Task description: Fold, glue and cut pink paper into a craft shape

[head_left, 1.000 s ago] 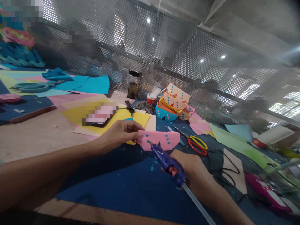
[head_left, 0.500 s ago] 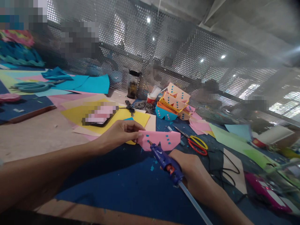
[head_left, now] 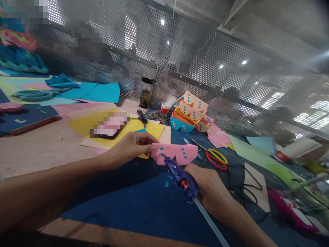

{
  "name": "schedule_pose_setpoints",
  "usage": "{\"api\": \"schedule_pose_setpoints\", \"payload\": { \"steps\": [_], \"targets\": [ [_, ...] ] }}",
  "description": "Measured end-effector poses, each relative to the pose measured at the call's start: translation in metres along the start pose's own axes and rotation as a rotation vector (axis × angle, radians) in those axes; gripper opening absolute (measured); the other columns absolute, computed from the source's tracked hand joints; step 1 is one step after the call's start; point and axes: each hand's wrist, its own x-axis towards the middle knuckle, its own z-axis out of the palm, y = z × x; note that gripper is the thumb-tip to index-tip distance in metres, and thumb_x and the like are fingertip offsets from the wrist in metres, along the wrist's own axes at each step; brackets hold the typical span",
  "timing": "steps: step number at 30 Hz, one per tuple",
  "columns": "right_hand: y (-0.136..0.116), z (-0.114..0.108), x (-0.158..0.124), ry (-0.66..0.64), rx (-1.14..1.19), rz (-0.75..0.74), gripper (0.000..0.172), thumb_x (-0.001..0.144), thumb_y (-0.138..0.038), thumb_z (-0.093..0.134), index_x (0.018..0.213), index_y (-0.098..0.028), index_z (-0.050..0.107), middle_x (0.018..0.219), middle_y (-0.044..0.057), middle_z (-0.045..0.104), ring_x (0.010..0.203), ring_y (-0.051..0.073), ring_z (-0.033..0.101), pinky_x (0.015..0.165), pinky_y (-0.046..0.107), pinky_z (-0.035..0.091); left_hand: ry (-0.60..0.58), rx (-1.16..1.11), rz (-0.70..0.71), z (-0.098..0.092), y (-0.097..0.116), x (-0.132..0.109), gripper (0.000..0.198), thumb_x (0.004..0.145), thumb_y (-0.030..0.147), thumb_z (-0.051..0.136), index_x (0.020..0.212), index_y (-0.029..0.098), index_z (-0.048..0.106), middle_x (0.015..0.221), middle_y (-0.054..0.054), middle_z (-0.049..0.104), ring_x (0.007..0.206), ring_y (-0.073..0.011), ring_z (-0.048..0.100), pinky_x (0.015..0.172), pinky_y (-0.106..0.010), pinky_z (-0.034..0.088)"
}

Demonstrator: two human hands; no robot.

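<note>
A small pale mark sits on the barrel of the purple glue gun, too small for us to read, as is the pale panel on the magenta device at the far right; the screen of the phone is pixelated. Our left hand is pinched, thumb and fingers closed on the left end of the pink piece, which we hold up over the blue desk. Our right hand is wrapped round the glue gun, its nozzle at the lower-left blue square; we cannot tell whether it touches. A pale strip borders the desk's near side, and between it and our hands lies room to move, dotted with blue scraps. On the right, the scissors and a black cord narrow the space; beyond the pink piece stands the stack of cut pieces, near the perforated screen.
</note>
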Motion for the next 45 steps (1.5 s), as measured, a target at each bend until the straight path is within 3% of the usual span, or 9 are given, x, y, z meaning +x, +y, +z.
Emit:
{"api": "schedule_pose_setpoints", "payload": {
  "steps": [11, 23, 31, 36, 45],
  "targets": [
    [0.0002, -0.0005, -0.0025, 0.035, 0.029, -0.015, 0.007, 0.094, -0.023, 0.056, 0.1, -0.023, 0.061, 0.095, 0.005, 0.071, 0.083, 0.022, 0.068, 0.07, 0.029, 0.043, 0.025, -0.039, -0.025, 0.0006, -0.0006, 0.0018, 0.043, 0.072, 0.045, 0.088, 0.101, 0.016, 0.076, 0.086, -0.005, 0.081, 0.079, -0.0186, 0.075, 0.076, -0.03, 0.058],
    [-0.0028, 0.0009, 0.0009, -0.013, 0.019, 0.009, 0.004, 0.088, -0.021, 0.056, 0.091, -0.023, 0.056, 0.092, 0.004, 0.07, 0.077, 0.021, 0.066, 0.065, 0.029, 0.037, 0.032, -0.03, -0.015, 0.0004, -0.0003, -0.0006, 0.041, 0.074, 0.045, 0.086, 0.101, 0.015, 0.076, 0.084, -0.005, 0.081, 0.078, -0.0186, 0.074, 0.076, -0.03, 0.057],
    [-0.0008, 0.0025, 0.0009, -0.01, 0.009, 0.033, 0.008, 0.095, -0.029, 0.055, 0.095, -0.022, 0.059, 0.097, 0.006, 0.072, 0.082, 0.023, 0.069, 0.067, 0.029, 0.038, 0.036, -0.012, -0.007, 0.0006, -0.0007, 0.0014, 0.042, 0.073, 0.046, 0.085, 0.101, 0.015, 0.077, 0.088, -0.006, 0.082, 0.079, -0.0199, 0.074, 0.076, -0.032, 0.057],
    [0.0004, 0.0031, 0.0006, -0.015, 0.01, 0.036, 0.005, 0.092, -0.026, 0.057, 0.095, -0.022, 0.059, 0.097, 0.006, 0.072, 0.086, 0.023, 0.07, 0.068, 0.029, 0.038, 0.039, -0.013, -0.009, 0.001, -0.0016, 0.0022, 0.042, 0.073, 0.047, 0.085, 0.101, 0.016, 0.078, 0.088, -0.007, 0.082, 0.079, -0.02, 0.075, 0.076, -0.032, 0.057],
    [-0.0017, 0.0022, 0.0017, 0.007, 0.026, 0.019, 0.007, 0.097, -0.027, 0.055, 0.094, -0.022, 0.059, 0.096, 0.005, 0.072, 0.081, 0.02, 0.067, 0.068, 0.028, 0.04, 0.037, -0.007, -0.009, 0.0007, -0.0017, 0.0011, 0.041, 0.073, 0.047, 0.085, 0.1, 0.016, 0.078, 0.089, -0.007, 0.083, 0.08, -0.0202, 0.075, 0.075, -0.031, 0.057]
  ]
}}
